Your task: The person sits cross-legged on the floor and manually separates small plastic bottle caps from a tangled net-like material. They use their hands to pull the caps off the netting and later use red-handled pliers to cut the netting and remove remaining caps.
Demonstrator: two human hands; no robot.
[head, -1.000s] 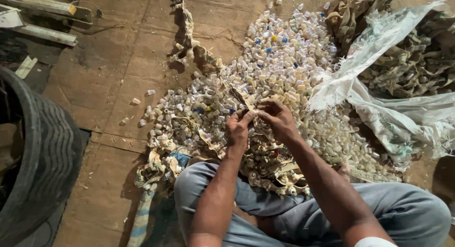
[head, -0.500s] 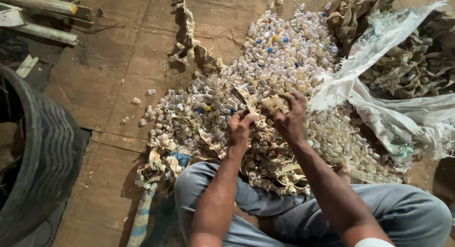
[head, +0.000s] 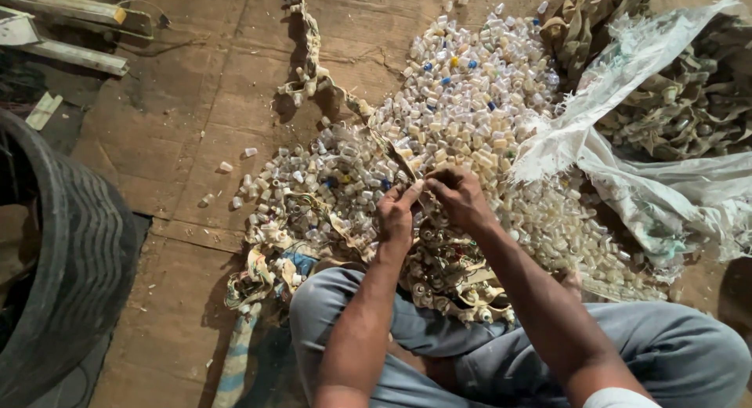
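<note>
Pinching together over the heap, both hands meet at a thin tan strip (head: pixel 401 159) that runs slantwise, its long axis going from upper left, near the middle of the heap, down to the right where the fingertips close on it. The left hand (head: pixel 397 214) grips the strip's near end with thumb and forefinger; the right hand (head: pixel 462 196) is curled just beside it, its fingers touching the same spot, so the two hands are in contact. The free length of the strip points away from the person, up and to the left of the hands.

Under and around the hands lies a broad heap of small pale caps (head: pixel 470 102), a few blue or yellow among them, spread on a wooden floor (head: pixel 180 142). More strips with caps fixed to them (head: pixel 446 279) lie between the hands and the person's knees, clad in grey trousers (head: pixel 666 353). A white woven sack (head: pixel 627 157) lies open to the right, well apart from the hands, with crumpled tan strips (head: pixel 681 118) on it. A dark tyre (head: pixel 63 275) stands at the left edge.
</note>
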